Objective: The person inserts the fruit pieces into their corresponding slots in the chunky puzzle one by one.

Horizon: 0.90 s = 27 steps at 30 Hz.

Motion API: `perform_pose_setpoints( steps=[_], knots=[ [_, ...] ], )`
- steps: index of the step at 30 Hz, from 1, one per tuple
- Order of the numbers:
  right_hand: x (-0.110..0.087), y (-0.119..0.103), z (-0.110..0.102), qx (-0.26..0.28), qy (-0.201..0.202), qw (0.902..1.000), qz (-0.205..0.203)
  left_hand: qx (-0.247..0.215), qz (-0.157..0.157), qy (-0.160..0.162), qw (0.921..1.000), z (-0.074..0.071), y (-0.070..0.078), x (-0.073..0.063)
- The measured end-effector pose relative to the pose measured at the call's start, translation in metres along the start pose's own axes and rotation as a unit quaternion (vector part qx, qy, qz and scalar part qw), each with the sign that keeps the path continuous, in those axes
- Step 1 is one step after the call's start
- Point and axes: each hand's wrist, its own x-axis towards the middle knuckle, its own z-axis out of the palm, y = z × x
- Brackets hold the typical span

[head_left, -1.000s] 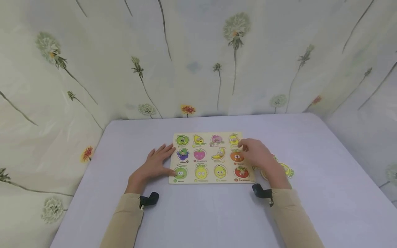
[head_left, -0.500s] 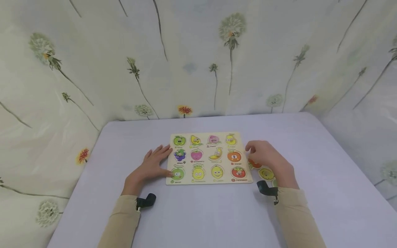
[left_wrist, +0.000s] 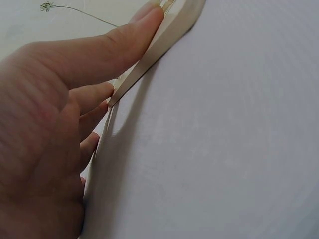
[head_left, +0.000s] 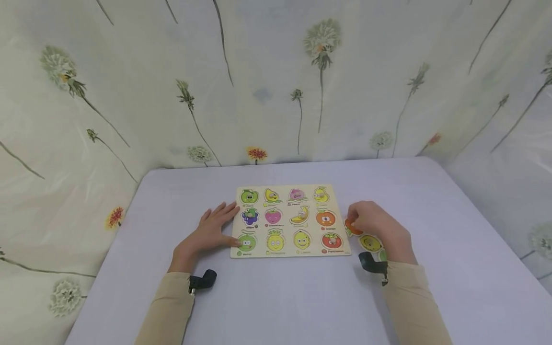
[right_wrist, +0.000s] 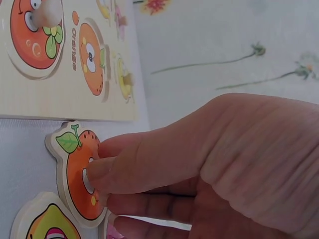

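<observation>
The right hand point(head_left: 376, 226) has moved off the board point(head_left: 261, 235) to three o'clock, pinching an orange piece point(right_wrist: 76, 172); yellow piece point(head_left: 370, 243) beside it, at four. Left hand point(head_left: 207, 238) spread at nine. White table point(head_left: 276, 302), flowered backdrop point(head_left: 267, 115) at twelve.

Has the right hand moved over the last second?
Yes. Judged against the puzzle board, the right hand moved rightward, from over its edge to the orange piece beside it.

My sleeves point(head_left: 411, 302) are plain beige; my piece point(right_wrist: 77, 174) is orange with a green leaf point(right_wrist: 68, 142), the board point(right_wrist: 45, 97) pale cream, the table point(head_left: 280, 297) lilac-white, the backdrop point(head_left: 263, 52) dandelion-patterned.
</observation>
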Motion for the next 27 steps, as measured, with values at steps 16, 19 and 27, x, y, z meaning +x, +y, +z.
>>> perform_pose_setpoints(
  steps=[16,19,27],
  knots=[
    [0.0013,-0.0001,0.0013,-0.013,-0.002,0.9999,-0.001,0.003,0.001,-0.001,1.0000,-0.0002,-0.0002,-0.0005],
    [0.0008,0.0003,0.0009,-0.012,0.000,0.9999,-0.002,0.006,0.003,0.000,1.0000,0.0000,-0.0006,0.0001],
    [0.0023,0.0022,0.0003,-0.008,0.009,0.9998,-0.014,0.009,0.003,0.001,1.0000,-0.0006,0.0007,0.0000]
  ],
)
